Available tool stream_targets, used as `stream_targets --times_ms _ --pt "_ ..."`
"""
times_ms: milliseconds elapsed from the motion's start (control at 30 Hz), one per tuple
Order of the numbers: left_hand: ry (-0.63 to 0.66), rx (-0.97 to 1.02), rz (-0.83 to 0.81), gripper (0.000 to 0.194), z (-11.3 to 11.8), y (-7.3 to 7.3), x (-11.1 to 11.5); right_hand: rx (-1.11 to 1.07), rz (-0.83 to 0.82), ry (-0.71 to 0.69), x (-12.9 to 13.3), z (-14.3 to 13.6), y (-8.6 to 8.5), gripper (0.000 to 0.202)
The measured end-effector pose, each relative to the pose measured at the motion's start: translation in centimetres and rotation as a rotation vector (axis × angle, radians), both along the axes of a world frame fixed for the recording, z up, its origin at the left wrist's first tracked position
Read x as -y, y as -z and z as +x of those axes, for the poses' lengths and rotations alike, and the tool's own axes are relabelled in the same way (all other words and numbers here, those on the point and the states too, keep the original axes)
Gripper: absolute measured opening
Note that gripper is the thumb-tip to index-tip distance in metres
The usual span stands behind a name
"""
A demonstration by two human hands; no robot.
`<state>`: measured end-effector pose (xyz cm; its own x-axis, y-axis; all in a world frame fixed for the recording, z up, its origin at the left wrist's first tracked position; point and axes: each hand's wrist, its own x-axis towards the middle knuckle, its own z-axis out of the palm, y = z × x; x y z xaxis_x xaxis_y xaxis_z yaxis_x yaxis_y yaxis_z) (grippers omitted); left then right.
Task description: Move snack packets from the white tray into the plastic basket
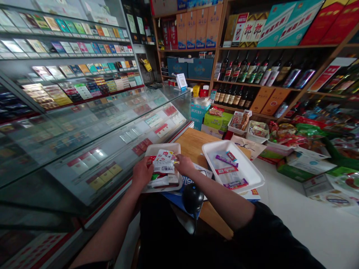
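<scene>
Both hands are over a white plastic tray (177, 147) heaped with packaged snacks. My left hand (142, 172), fingers curled, grips the left end of a whitish snack packet (164, 167) with dark printed characters. At the packet's right end, my right hand (183, 165) has its thumb and fingers pinched together on it. Behind this packet lies a white packet with red print (165, 154). Green, red and white packs show beneath. A second white tray (254, 175), to the right, contains a purple bar (226, 160) and several other wrapped bars.
A black rounded device (192, 198) with a cable stands between the trays near my lap. The wooden table (190, 140) adjoins a glass display counter (112, 130) on the left. Boxes and baskets of packaged food (286, 136) stand on the right, below bottle shelves (252, 48).
</scene>
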<state>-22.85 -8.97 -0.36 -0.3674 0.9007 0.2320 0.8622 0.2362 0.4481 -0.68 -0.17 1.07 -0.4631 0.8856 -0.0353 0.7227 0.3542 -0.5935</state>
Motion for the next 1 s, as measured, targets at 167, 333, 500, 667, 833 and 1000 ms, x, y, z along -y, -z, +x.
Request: stream_targets --times_ms 167,333,500,667,833,1000 --pt "0.128 -0.263 0.012 0.065 2.5 -1.1 0.1 -0.007 0.151 -0.083 0.5 2.9 -1.0 0.048" --pt "0.251 -0.445 0.02 0.068 5.6 -1.9 -0.8 0.114 0.288 -0.019 0.8 6.6 -1.0 0.061" --pt "0.409 -0.476 0.009 0.07 9.3 -2.4 -3.4 0.217 0.224 0.11 0.7 11.3 0.0 0.073" --pt "0.58 -0.42 0.004 0.071 14.6 -2.6 -6.5 0.302 0.128 0.249 -0.2 16.9 1.8 0.075" --pt "0.77 -0.406 0.002 0.068 19.7 -1.7 -9.9 0.381 0.076 0.346 -1.3 21.9 3.8 0.072" --pt "0.911 -0.431 0.001 0.063 24.2 -0.2 -13.7 0.491 0.104 0.357 -2.9 26.2 5.3 0.061"
